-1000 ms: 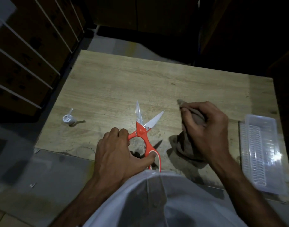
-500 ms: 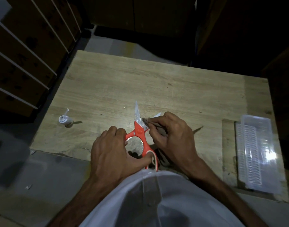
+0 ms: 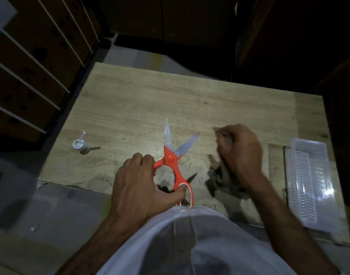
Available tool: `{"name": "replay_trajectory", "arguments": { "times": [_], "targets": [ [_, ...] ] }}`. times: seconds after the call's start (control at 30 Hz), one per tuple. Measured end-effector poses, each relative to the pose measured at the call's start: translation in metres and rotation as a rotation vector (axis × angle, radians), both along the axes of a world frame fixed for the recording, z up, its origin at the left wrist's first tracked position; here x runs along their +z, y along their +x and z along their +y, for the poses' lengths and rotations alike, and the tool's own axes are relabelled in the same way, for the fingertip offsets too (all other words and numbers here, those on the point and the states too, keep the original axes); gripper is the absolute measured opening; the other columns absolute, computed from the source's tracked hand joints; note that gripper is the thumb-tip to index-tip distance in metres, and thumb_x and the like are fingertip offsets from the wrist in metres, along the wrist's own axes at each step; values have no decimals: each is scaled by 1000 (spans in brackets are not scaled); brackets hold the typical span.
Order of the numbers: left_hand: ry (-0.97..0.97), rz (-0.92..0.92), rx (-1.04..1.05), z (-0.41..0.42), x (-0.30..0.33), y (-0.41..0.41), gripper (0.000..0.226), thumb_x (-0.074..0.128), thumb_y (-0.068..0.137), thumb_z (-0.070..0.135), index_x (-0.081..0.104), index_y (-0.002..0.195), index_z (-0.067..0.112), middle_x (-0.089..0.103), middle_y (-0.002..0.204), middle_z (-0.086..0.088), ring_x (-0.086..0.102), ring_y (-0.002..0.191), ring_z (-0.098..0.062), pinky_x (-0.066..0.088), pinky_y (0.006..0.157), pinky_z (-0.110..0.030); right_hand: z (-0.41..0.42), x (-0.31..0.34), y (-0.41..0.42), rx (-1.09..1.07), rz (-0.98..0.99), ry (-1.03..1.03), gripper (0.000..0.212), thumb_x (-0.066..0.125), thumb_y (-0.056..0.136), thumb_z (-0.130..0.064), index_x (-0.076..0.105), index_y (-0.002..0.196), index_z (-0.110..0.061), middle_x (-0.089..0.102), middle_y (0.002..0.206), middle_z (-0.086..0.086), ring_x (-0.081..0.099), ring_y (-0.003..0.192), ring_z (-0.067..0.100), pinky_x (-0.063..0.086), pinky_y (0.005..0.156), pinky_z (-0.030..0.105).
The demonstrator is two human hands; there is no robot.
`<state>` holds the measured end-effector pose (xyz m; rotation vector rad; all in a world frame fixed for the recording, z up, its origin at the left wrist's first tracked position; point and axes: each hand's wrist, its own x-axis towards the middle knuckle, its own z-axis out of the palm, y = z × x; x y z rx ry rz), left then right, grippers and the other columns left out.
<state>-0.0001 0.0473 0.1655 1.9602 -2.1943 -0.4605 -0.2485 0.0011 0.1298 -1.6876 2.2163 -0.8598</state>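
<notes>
- Left hand (image 3: 138, 185) grips the scissors (image 3: 171, 161) by their smooth orange plastic handles, thumb through one loop.
- Their pointed steel blades are spread in a V over the pale, wood-grain worktop (image 3: 150, 100).
- Right hand (image 3: 239, 153), right of the scissors, clutches a crumpled grey cloth (image 3: 215, 173).
- A small white nozzle bottle (image 3: 79, 144) stands well left of the scissors.
- A clear ribbed plastic tray (image 3: 309, 185) lies far right of the scissors.

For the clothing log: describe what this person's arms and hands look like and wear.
The left forearm and right forearm are bare; no sleeve shows on them. The left hand and right hand wear no gloves, and no ring, watch or band is visible, though the right one is blurred. A white garment covers the torso.
</notes>
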Motion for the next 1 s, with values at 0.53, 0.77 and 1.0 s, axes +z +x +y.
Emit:
{"name": "replay_trajectory", "arguments": {
  "times": [0.53, 0.77, 1.0],
  "targets": [
    [-53, 17, -13, 2, 16, 0, 68, 56, 60, 93, 47, 82, 30, 42, 78, 11, 45, 74, -14, 39, 71, -33, 8, 70, 57, 689, 101, 16, 20, 62, 97, -42, 74, 113, -37, 60, 97, -15, 59, 75, 4, 36, 55, 18],
    [-74, 37, -8, 7, 17, 0, 68, 59, 58, 91, 44, 85, 30, 42, 80, 10, 43, 75, -14, 37, 73, -34, -5, 71, 70, 627, 139, -32, 19, 66, 97, -38, 75, 114, -35, 57, 93, -16, 48, 71, -2, 40, 55, 20],
    [-89, 25, -16, 12, 16, 4, 71, 61, 53, 90, 42, 81, 28, 38, 77, 10, 38, 71, -14, 31, 68, -32, -31, 75, 66, 478, 78, 0, 17, 66, 94, -36, 78, 106, -37, 62, 94, -14, 59, 83, 4, 40, 61, 26]
  ]
}}
